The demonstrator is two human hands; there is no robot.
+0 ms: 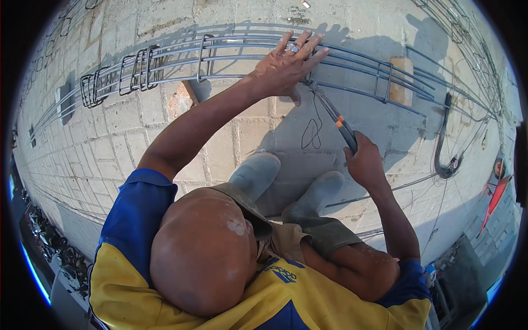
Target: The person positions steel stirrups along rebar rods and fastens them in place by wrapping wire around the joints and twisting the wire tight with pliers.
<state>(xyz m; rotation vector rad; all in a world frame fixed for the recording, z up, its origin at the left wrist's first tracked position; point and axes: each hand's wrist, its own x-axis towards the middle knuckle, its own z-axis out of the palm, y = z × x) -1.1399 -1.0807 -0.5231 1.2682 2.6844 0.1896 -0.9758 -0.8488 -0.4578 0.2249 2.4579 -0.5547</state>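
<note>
Bare head (203, 253) nearest cam, lower left; L hand (287, 65) splayed flat on rebar cage (236, 56) up top, prob steadying it; R hand (364, 159) wrapped round pliers (342, 126), mid-right.

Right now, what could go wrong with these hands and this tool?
The pliers could slip and pinch the left hand, whose thumb is close to their tip. The ring on that hand might catch on the steel bars. Also, the thin loose wire below the bars could snag or scratch the right hand, as both hands are bare.
</note>
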